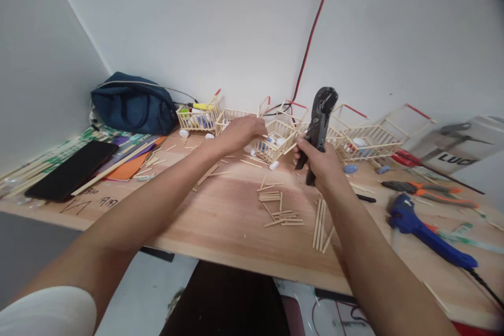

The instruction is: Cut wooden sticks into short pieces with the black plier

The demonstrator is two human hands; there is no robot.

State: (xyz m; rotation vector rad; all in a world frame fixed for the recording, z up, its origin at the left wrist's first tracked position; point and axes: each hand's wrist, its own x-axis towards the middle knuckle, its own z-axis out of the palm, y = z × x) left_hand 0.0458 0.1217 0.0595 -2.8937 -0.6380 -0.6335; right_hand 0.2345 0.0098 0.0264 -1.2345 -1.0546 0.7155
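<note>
In the right fingers (308,148), round-headed black tool (319,122)

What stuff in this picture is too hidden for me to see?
All in the head view:
- Left hand: it blocks whatever it may be holding.
- Black tool: the right hand covers part of it.
- Blue bag: its sides hide anything inside.
- Power cord: cut off by the right edge.
</note>
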